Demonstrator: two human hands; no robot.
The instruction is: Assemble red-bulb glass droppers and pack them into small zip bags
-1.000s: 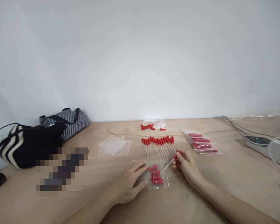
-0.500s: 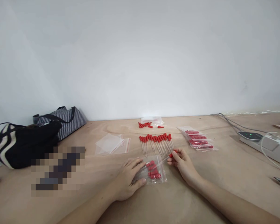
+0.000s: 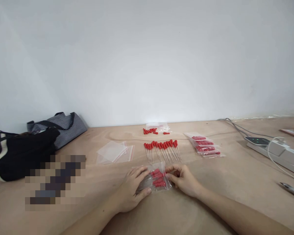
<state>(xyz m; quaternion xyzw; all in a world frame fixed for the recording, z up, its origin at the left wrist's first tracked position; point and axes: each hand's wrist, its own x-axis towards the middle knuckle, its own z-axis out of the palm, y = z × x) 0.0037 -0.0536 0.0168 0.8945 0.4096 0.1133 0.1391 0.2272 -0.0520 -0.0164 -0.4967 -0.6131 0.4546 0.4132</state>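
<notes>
A clear zip bag [image 3: 149,188] lies flat on the table in front of me, with several red-bulbed droppers [image 3: 159,178] inside, their bulbs toward its right-hand mouth. My left hand [image 3: 131,187] rests over the bag's left part, fingers spread and thumb apart, touching its upper and lower sides. At the mouth, my right hand [image 3: 182,179] has its thumb and fingertips closed together; what lies between them is hidden. Just beyond the bag, a row of loose droppers [image 3: 161,145] lies with red bulbs away from me and clear stems toward me.
Flat zip bags [image 3: 112,151] lie to the left, filled bags [image 3: 205,145] overlap to the right. Loose red bulbs [image 3: 149,131] sit near the wall beside another bag [image 3: 159,125]. Cloth bags [image 3: 70,129] stand far left; a power strip [image 3: 281,151] and pen [image 3: 292,189] lie right.
My right hand has moved left to the bag's mouth. The dropper it held outside the bag no longer shows there. My left hand stays on the bag; the view has shifted slightly.
</notes>
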